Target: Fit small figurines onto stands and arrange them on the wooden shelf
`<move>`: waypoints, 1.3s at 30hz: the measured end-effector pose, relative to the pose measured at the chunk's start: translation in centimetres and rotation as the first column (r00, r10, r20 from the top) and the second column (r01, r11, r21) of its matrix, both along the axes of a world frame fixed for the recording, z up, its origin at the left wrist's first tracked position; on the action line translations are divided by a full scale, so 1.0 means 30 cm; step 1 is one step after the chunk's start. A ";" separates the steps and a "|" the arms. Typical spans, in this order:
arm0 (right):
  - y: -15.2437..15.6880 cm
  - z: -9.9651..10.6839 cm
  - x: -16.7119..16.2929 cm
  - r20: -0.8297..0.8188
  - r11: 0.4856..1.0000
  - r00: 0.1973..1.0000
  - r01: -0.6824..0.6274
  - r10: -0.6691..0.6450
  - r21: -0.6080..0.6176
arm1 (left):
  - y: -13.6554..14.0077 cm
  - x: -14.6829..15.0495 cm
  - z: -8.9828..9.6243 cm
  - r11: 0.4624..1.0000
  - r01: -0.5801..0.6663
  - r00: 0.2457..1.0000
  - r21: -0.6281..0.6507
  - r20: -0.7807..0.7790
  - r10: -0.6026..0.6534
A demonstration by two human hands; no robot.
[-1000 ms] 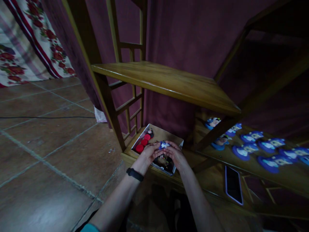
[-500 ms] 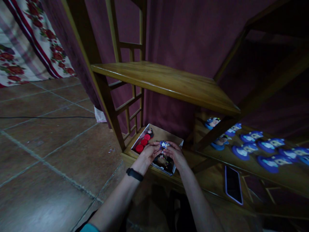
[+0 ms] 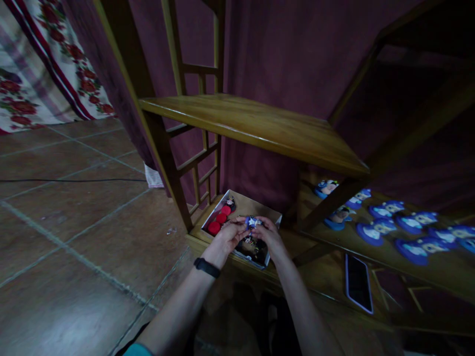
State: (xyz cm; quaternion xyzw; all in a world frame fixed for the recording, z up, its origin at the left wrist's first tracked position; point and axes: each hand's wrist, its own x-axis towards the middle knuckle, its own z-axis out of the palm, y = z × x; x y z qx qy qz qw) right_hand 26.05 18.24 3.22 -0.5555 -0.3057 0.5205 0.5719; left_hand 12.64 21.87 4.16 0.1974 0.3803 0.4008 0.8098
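Between the fingertips of both hands is a small blue-and-white figurine [image 3: 254, 223], held over an open cardboard box [image 3: 269, 212]. My left hand [image 3: 230, 235], with a black band on its wrist, grips the figurine's left side. On the other side my right hand [image 3: 270, 233] pinches it with thumb and fingers. Inside the box, red round pieces [image 3: 214, 227] lie along the left wall, with a small dark figurine [image 3: 230, 202] behind them. More dark figurines [image 3: 256, 251] lie in the front part, partly hidden by my hands.
A wooden shelf board [image 3: 252, 126] juts out above the box. On the right, several blue-based figurines [image 3: 376, 230] stand on a shelf behind a slanting wooden post [image 3: 326, 205]. A phone [image 3: 358, 284] lies lower right. A cable [image 3: 74, 180] crosses the tiled floor at left.
The figurine has turned slightly between my fingers. Both hands stay in nearly the same place over the box.
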 end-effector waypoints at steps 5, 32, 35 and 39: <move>-0.003 -0.001 -0.003 0.039 1.000 0.999 0.007 -0.007 0.013 | 0.000 -0.001 0.000 1.000 0.010 1.000 -0.004 0.004 -0.010; 0.008 -0.018 0.010 0.204 0.993 0.976 -0.096 0.081 0.064 | 0.004 -0.001 0.008 0.998 0.010 0.988 -0.068 -0.154 -0.021; 0.010 -0.023 0.013 0.221 0.991 0.971 -0.112 0.093 0.075 | 0.005 -0.003 0.008 0.998 0.014 0.981 -0.068 -0.190 -0.026; 0.011 -0.028 0.014 0.271 0.989 0.960 -0.096 0.062 0.114 | 0.004 -0.004 0.010 0.998 0.020 0.975 -0.058 -0.218 -0.032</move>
